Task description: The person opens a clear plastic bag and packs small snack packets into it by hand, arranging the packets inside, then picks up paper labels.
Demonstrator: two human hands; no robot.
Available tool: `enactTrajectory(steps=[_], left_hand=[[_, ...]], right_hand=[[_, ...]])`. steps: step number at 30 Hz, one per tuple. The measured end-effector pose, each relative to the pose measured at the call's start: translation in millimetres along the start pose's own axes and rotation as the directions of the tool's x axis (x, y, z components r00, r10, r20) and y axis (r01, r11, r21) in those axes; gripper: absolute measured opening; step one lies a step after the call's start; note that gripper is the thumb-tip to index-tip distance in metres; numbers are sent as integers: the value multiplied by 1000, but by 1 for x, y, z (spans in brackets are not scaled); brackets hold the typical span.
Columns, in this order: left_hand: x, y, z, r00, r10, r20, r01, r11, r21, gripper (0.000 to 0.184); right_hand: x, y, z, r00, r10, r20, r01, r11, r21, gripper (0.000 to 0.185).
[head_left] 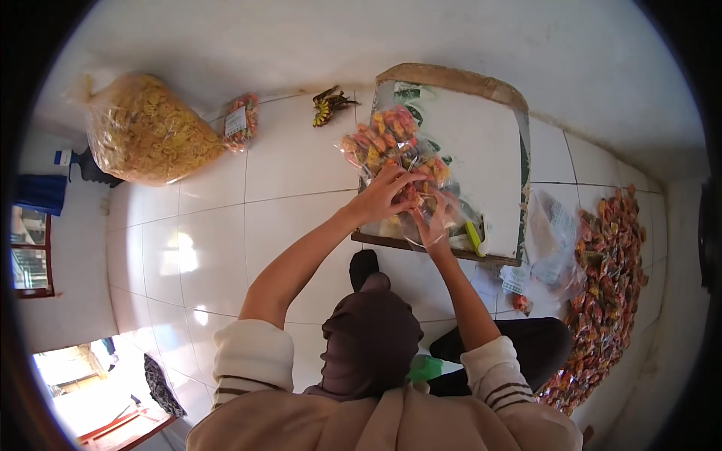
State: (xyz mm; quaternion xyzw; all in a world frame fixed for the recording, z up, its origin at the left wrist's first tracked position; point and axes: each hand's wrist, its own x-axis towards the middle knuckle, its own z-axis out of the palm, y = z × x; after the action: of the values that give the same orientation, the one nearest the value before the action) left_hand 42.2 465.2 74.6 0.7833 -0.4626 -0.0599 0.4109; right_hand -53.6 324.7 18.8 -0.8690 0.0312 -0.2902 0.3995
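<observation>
A clear plastic bag of small red and orange packets [380, 137] lies over the left part of a low white-topped table [489, 150]. My left hand [383, 194] has its fingers bent on the packets near the middle of the bag. Close beside it on the right, my right hand [434, 222] has its fingers closed on the clear plastic at the bag's near end. A yellow-green tool [474, 237] with a white part rests on the table just right of my right hand.
Many small packets [609, 278] cover the floor at the right, beside clear printed plastic bags [553, 240]. At the upper left are a large bag of yellow pieces [154, 131], a labelled bag [241, 122] and bananas [325, 109]. A green item [426, 367] lies near my leg.
</observation>
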Motion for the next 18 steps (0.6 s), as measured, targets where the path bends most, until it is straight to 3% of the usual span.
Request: enactTrajectory(steps=[2, 5, 6, 10, 13, 16, 18], left_hand=[[-1, -4, 1, 999, 38, -19, -36, 997, 65, 55], [2, -5, 1, 997, 77, 9, -77, 985, 153, 57], [4, -1, 2, 998, 55, -42, -42, 962, 270, 58], [18, 3, 6, 994, 14, -113, 50, 835, 548, 66], [18, -2, 10, 997, -48, -58, 71, 856, 512, 68], [17, -6, 10, 998, -7, -56, 34, 867, 497, 70], [17, -5, 11, 999, -13, -42, 32, 866, 500, 69]], right_hand=[[4, 2, 3, 999, -18, -34, 17, 999, -39, 58], [6, 4, -1, 996, 54, 74, -51, 998, -44, 60], [8, 5, -5, 996, 50, 71, -47, 998, -49, 60], [10, 11, -13, 981, -80, 175, 101, 988, -114, 65], [10, 15, -16, 991, -56, 120, 55, 998, 17, 63], [8, 12, -15, 995, 27, 97, -37, 995, 97, 58], [7, 8, -9, 980, 173, 100, -190, 959, 209, 51]])
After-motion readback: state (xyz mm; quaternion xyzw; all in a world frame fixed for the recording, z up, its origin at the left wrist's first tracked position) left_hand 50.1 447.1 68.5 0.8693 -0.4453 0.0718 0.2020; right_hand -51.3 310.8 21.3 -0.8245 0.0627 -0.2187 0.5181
